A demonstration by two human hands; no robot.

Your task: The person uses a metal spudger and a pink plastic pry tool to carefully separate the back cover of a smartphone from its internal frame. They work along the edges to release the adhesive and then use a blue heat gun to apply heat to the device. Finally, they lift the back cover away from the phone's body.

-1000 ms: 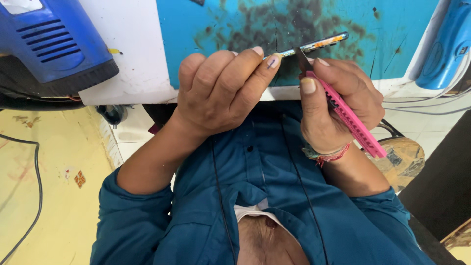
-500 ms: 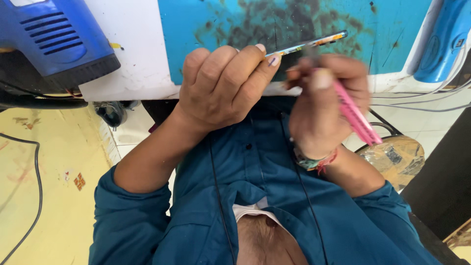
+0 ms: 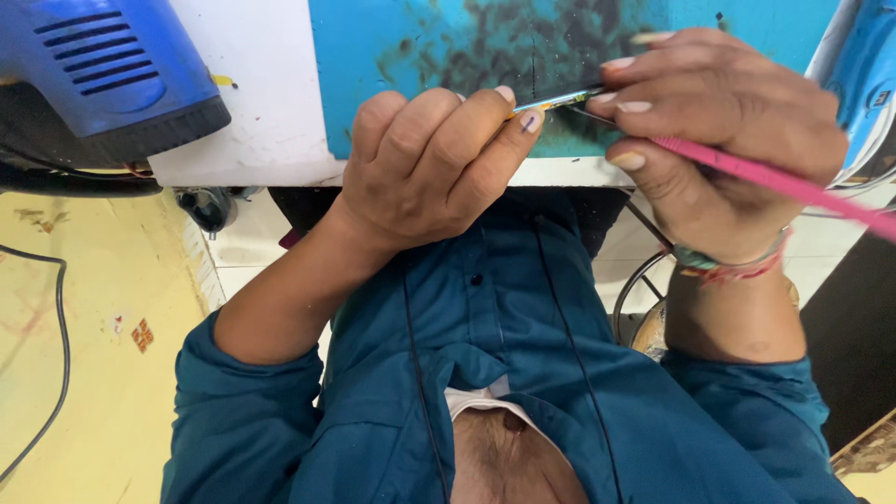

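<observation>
Clearly, a thin flat strip (image 3: 558, 98) — dark, with a bright edge, seemingly a small board or panel seen edge-on — is pinched at its near end between thumb and fingertips of the left hand (image 3: 429, 168), just above the stained blue mat on the worktop (image 3: 280, 112). The right hand (image 3: 719, 140) is closed around a slim pink tool (image 3: 784, 182), whose tip is set against the strip's far end. Both grips are narrow and firmly closed. The strip is judged light, stiff and probably brittle, so it is best held by its edges, near one end, with little force. The tool is judged light and rigid, best held like a pen. A blue heat gun (image 3: 93, 75) rests well apart, at the left.
</observation>
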